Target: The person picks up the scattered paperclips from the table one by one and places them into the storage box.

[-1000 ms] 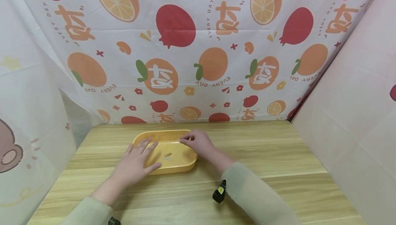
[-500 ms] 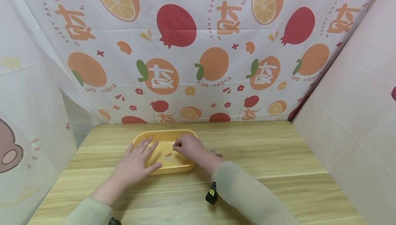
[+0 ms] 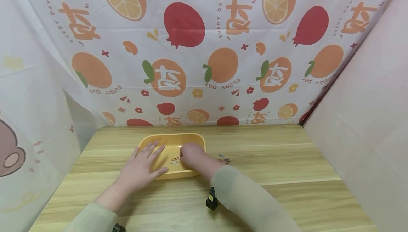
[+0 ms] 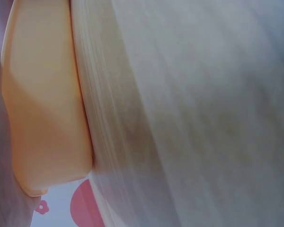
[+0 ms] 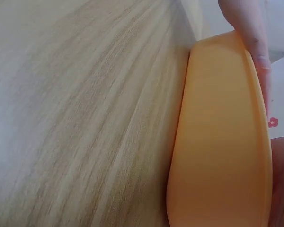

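Note:
A yellow tray (image 3: 172, 175) stands on the wooden table, with an orange-red paper clip (image 3: 175, 159) and some pale paper clips (image 3: 175, 163) lying on its floor. My left hand (image 3: 140, 168) rests over the tray's left end, fingers spread and thumb along the near rim. Inside the right half of the tray is my right hand (image 3: 192, 156), its fingers curled and pointing down close to the clips. The back of the hand hides the fingertips, so whether they pinch anything does not show. Both wrist views mostly show the tray's outer wall (image 4: 47, 104) and the table.
Several coloured paper clips (image 3: 225, 160) lie on the table right of the tray, beside the right forearm. A fruit-print cloth (image 3: 197, 65) hangs behind the table, and pale cloths (image 3: 360, 111) hang at the sides.
My right hand has moved left and nearer from the tray's back right corner, where its fingertips pinched something thin. Paper clips on the table have come out from behind the forearm. The left hand stays.

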`<state>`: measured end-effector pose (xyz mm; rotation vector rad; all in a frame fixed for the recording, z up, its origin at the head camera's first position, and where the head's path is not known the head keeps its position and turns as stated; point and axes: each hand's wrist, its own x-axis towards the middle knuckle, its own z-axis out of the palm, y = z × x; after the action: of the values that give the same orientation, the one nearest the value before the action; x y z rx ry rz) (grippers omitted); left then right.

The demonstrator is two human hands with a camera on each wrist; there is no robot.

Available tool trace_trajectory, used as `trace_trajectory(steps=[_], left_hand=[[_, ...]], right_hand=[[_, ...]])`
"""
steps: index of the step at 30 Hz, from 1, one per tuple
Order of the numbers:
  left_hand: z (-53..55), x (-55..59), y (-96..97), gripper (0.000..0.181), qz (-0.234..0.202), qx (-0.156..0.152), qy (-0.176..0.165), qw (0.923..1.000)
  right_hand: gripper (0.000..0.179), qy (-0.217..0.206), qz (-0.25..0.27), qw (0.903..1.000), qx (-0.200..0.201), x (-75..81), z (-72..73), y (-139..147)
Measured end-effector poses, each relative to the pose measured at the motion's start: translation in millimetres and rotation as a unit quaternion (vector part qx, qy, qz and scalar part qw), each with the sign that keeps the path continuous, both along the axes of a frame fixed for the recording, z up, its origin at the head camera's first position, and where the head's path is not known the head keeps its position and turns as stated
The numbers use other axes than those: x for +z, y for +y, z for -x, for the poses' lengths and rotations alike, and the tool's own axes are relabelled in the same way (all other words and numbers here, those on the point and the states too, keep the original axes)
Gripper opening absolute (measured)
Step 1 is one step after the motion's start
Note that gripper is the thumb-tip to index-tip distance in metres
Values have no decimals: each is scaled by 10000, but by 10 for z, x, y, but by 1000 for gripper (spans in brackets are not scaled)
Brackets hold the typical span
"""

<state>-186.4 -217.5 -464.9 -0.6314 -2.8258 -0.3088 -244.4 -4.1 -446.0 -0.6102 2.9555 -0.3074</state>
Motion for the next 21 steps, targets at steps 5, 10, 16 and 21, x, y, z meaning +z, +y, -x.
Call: trace_trajectory(steps=[5, 10, 16, 21], left_hand=[[8, -2, -1, 84, 11, 17, -42, 10000], [17, 23, 14, 84, -19, -33, -7, 10000], [21, 24, 13, 84, 14, -39, -56, 10000], [9, 23, 6, 82, -56, -15, -46, 10000]], right_hand=[[19, -25, -147, 9998, -125, -32, 11, -32], [17, -78, -171, 9997, -134, -24, 27, -21], [15, -91, -137, 9999, -50, -21, 41, -5], [12, -113, -52, 9999, -14, -16, 51, -6]])
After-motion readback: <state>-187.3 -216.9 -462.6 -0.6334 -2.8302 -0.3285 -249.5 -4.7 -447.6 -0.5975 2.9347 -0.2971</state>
